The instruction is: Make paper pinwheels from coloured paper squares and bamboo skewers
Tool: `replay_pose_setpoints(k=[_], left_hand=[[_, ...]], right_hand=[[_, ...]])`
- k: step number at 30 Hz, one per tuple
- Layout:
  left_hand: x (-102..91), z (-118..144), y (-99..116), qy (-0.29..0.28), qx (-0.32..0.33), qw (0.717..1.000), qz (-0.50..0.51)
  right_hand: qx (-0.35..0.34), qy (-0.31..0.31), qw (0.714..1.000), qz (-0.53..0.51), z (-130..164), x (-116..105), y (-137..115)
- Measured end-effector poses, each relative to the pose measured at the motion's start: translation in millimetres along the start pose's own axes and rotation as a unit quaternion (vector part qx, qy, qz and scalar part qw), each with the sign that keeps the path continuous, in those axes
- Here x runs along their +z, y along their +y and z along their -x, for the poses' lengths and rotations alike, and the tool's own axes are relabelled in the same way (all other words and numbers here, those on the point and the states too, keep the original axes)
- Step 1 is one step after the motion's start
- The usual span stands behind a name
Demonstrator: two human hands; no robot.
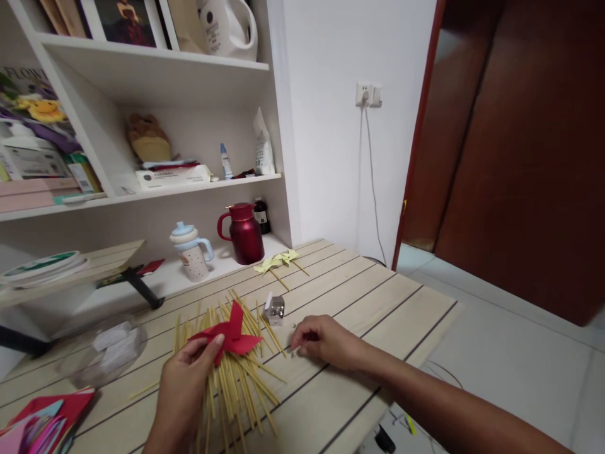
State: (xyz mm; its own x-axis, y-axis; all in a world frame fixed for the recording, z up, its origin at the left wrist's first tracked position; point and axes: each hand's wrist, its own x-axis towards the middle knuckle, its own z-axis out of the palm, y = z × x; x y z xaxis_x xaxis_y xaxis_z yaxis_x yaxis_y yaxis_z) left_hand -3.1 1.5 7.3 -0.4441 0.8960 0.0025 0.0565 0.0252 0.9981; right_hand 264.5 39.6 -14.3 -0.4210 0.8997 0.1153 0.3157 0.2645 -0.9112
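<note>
Between the thumb and fingers of my left hand [189, 378] is a red paper pinwheel [231, 334], held above a spread pile of thin wooden sticks [236, 384]. My right hand [326, 340] rests low over the table to the right of the pile. Its fingers are curled together at the tabletop, beside a few tiny pale bits; whatever sits between the fingertips is too small to make out. Just behind that hand stands a small open box [275, 309] with shiny contents. Two pale yellow pinwheels [276, 260] on sticks lie farther back.
A red thermos jug [242, 233] and a tumbler with a blue lid [191, 252] stand at the back by the shelves. Clear plastic packaging [113, 347] and a stack of coloured paper [47, 422] lie left. The table's right edge [425, 353] drops to the floor.
</note>
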Motion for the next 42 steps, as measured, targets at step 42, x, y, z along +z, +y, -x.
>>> replay_pose_setpoints(k=[42], left_hand=[[4.8,18.0,5.5,0.097,-0.027,0.995,0.021]], right_hand=[[0.029,-0.006,0.995,0.100,-1.8,14.3,3.1]])
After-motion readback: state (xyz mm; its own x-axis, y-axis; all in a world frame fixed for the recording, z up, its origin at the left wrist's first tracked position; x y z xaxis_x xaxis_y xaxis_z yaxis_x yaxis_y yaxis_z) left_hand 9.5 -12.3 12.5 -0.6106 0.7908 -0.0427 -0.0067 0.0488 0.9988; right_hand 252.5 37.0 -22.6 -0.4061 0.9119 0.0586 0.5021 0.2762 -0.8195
